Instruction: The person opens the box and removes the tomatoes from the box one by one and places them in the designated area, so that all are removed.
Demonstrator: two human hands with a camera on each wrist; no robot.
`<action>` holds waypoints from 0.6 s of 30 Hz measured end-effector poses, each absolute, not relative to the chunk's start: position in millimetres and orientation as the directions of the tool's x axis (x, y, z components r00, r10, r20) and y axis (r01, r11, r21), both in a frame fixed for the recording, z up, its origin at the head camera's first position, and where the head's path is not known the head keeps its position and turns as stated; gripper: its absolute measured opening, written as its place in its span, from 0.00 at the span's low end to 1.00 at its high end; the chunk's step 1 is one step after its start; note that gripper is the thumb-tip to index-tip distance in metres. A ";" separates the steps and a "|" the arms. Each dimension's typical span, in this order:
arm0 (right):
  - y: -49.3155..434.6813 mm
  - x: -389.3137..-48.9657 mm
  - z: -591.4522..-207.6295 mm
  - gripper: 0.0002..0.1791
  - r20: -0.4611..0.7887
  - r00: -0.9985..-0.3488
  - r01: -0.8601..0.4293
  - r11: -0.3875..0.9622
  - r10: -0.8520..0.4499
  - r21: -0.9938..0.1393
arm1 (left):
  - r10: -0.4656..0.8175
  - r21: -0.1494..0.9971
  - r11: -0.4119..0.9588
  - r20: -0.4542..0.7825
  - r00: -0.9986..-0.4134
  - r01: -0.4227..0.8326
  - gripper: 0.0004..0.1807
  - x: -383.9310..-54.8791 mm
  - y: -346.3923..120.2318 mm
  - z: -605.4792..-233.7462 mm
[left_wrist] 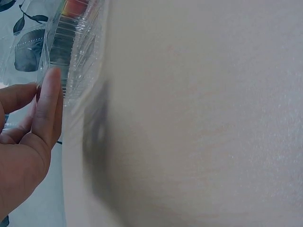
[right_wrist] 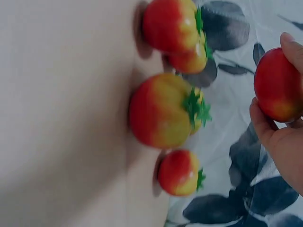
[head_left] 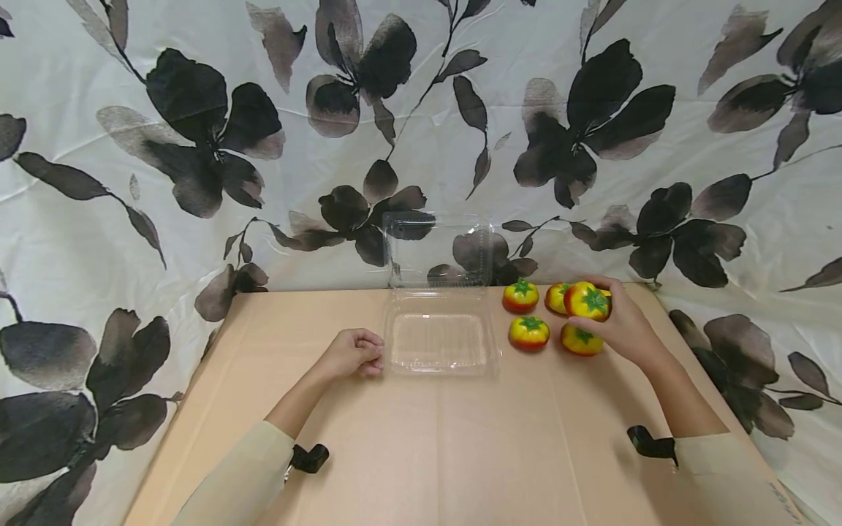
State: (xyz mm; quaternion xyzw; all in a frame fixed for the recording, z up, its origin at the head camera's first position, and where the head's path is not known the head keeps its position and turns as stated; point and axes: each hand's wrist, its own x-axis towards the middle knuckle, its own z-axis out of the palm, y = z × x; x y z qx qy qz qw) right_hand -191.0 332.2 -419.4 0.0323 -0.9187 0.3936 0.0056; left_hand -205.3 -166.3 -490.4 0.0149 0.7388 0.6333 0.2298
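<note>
My right hand [head_left: 628, 325] grips a red-and-yellow toy tomato [head_left: 588, 301] with a green star-shaped top, thumb and fingers round its sides. In the right wrist view this held tomato [right_wrist: 278, 85] is up off the table, apart from the others. Several similar tomatoes [head_left: 528, 333] sit on the table below and beside it, partly hidden by the hand. My left hand [head_left: 355, 352] is at the left edge of a clear plastic clamshell container [head_left: 442, 369], pinching its rim [left_wrist: 57, 82] between thumb and fingers. The container lies open, its lid [head_left: 437, 248] tilted up at the back.
The tan table [head_left: 408, 446] ends right behind the container and the tomatoes. A white cloth [head_left: 460, 95] with dark flowers hangs at the back and along both sides. Black wrist straps [head_left: 309, 459] are on both sleeves.
</note>
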 end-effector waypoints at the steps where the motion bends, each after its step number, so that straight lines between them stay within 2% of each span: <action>1: 336.9 -190.6 -421.1 0.53 0.043 -0.998 -0.064 0.692 -0.048 -0.719 | 0.315 0.943 0.198 -0.320 -0.893 -0.268 0.14 -205.4 -166.2 -490.5; 14: 388.6 -184.8 -442.6 0.42 0.156 -0.988 -0.123 0.732 -0.024 -0.670 | 0.316 0.943 0.202 -0.318 -0.894 -0.263 0.13 -205.8 -166.2 -491.0; 18: 397.2 -182.9 -450.5 0.44 0.125 -0.992 -0.079 0.742 0.006 -0.666 | 0.319 0.944 0.202 -0.315 -0.894 -0.261 0.13 -206.4 -167.1 -492.4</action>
